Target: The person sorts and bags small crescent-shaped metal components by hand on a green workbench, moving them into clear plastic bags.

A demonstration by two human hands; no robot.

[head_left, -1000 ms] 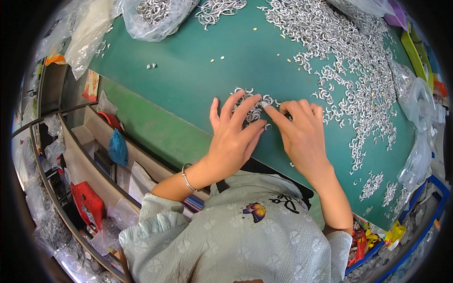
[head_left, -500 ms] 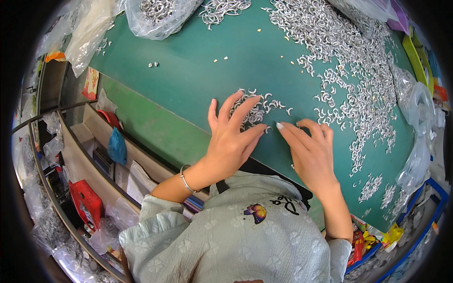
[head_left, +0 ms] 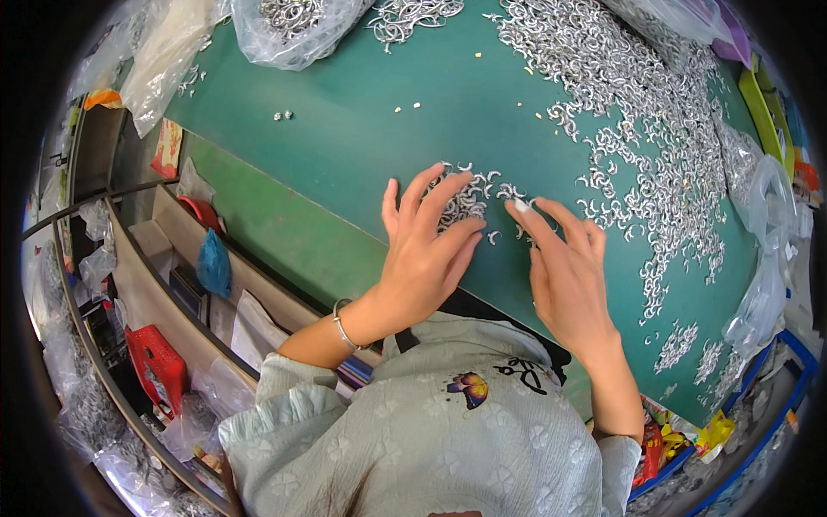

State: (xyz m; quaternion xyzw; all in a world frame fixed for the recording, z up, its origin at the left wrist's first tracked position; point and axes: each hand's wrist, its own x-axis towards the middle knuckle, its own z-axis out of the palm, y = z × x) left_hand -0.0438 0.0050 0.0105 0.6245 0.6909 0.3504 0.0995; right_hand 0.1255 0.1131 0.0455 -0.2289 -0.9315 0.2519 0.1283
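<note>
A small pile of silver crescent-shaped metal pieces (head_left: 469, 202) lies on the green tabletop (head_left: 345, 138). My left hand (head_left: 418, 254) rests over the pile's left side, fingers spread and curved around it, so part of the pile is hidden. To the right, my right hand (head_left: 568, 280) has its fingers apart, the tips down on a few loose crescent pieces (head_left: 508, 191) separated from the pile. One single crescent lies between the two hands, near my left thumb. Neither hand holds anything that I can see.
A broad heap of the same crescents (head_left: 637, 112) covers the right side. At the back stand a clear bag of metal rings (head_left: 297, 52) and loose rings (head_left: 413, 19). Smaller clusters (head_left: 676, 345) lie near the right front edge. An open drawer (head_left: 164, 284) is at left.
My right hand's fingertips have shifted slightly up onto the table, and several crescents now lie apart from the pile beneath them. My left hand has barely moved.
</note>
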